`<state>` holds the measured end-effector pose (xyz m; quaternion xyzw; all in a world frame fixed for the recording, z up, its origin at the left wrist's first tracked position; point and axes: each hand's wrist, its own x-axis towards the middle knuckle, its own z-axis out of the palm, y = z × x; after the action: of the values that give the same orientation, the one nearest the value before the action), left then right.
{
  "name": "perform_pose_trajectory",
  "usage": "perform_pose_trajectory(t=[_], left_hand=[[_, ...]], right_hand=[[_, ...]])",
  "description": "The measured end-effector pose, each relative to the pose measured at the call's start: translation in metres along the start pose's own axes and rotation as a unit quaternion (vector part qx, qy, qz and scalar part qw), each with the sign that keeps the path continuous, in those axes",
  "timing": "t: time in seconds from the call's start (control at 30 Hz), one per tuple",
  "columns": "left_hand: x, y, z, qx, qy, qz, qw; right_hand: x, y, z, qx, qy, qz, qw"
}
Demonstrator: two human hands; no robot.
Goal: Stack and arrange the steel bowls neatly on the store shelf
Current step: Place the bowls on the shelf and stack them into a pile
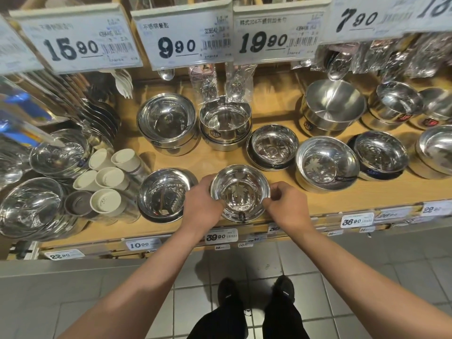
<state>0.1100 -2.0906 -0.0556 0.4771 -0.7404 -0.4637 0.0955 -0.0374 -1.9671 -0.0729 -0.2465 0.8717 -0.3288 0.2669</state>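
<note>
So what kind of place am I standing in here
Most likely a shop's kitchenware aisle. Printed price tags with barcodes hang overhead, more price labels line the front edge of the wooden shelf, and stacks of steel bowls sit on display, with packaged spoons hanging behind.

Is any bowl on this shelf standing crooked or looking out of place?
Yes. At the back right, the top bowl sits tilted in its stack instead of nested flat. The bowl held by the left hand and right hand looks level.
</note>
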Motion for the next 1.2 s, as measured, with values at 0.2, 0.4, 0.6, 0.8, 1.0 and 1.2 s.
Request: perform_pose_trajectory(t=[0.2,0.4,0.6,0.8,1.0,1.2], left_hand=[[0.001,-0.002,0.000,-0.008,-0.010,0.011,1.000],[0.000,-0.007,0.002,0.004,0.001,-0.007,1.000],[0.002,-0.009,0.001,0.030,0.013,-0.004,0.999],[-0.005,-0.010,-0.006,0.040,-0.010,0.009,0.999],[-0.031,-0.035,-0.061,-0.011,0.088,-0.005,0.996],[-0.043,-0.064,-0.102,-0.050,0.154,-0.093,0.982]], right_hand=[[-0.002,0.002,-0.003,0.022,-0.018,0.008,1.000],[-0.003,0.004,-0.013,0.067,-0.061,0.020,0.996],[-0.006,0.005,-0.008,0.059,-0.042,0.006,0.997],[-0.009,0.002,-0.015,0.038,-0.056,-0.002,0.998],[-0.025,-0.003,-0.046,0.066,-0.018,-0.019,0.997],[-0.032,-0.026,-0.058,0.137,-0.045,-0.025,0.989]])
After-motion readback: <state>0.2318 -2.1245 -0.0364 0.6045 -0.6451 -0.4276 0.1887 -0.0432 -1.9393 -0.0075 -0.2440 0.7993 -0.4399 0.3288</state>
